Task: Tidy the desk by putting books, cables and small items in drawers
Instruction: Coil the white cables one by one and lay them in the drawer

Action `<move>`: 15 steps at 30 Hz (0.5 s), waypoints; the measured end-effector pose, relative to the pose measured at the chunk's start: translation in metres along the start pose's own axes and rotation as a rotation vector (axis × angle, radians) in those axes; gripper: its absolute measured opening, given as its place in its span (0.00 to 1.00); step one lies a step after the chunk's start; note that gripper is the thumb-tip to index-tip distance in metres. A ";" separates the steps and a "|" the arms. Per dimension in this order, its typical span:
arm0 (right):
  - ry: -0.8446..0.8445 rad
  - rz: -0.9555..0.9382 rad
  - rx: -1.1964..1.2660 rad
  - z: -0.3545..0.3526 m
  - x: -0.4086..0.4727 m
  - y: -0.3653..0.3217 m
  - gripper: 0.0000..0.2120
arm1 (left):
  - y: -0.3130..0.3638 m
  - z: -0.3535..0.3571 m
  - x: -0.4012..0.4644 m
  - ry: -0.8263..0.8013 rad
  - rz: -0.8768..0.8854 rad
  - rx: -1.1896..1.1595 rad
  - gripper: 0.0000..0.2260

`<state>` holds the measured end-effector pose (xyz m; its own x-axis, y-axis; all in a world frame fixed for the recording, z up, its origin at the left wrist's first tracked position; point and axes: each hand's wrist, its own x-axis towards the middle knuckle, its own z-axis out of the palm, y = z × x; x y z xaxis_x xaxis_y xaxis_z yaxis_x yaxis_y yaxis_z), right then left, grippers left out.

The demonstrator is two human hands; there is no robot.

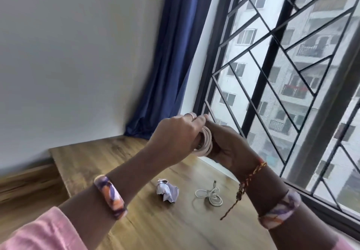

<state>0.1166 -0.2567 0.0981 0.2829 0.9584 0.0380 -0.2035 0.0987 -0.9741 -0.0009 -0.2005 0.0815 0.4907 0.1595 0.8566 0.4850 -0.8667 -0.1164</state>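
Both hands are raised above the worktop [93, 152], in front of the window [292, 74], and between them they hold a coil [206, 141] of pale cable. The coil is seen nearly edge-on, its loops stacked side by side, its long axis running roughly up and down with a slight tilt. The left hand [175, 138] has its fingers [196, 121] curled over the top of the coil and pinching there; its palm hides the left part of the loops. The right hand [228, 146] cups the coil from the right and below, fingers wrapped round it, so the far side of the loops cannot be seen. Where the cable's ends lie is hidden by the hands.

Well below the hands, a second cable [211, 196] lies on the worktop in loose loops, one plug end pointing up and away toward the window. Just left of it sits a crumpled paper [167, 190], apart from the cable.

A patterned bangle [110, 197] sits on the left forearm and another [280, 208] on the right, which also carries a thread band [251, 175] with a loose end hanging down. A blue curtain [175, 64] hangs in the corner. The worktop's near edge is cut off by the frame.
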 end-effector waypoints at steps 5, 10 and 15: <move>-0.119 -0.013 -0.147 -0.004 -0.004 0.010 0.17 | -0.007 -0.004 0.004 -0.120 -0.021 0.069 0.07; -0.075 -0.244 -0.268 -0.005 -0.008 0.024 0.12 | -0.011 0.000 0.007 -0.201 -0.270 0.009 0.11; -0.030 -0.208 -0.476 -0.009 -0.007 0.018 0.10 | -0.009 0.006 0.005 -0.286 -0.456 -0.212 0.12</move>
<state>0.1189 -0.2640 0.0780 0.2436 0.9394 0.2411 0.3045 0.1620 -0.9386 0.0012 -0.1886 0.0835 0.4561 0.6353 0.6232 0.5521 -0.7512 0.3617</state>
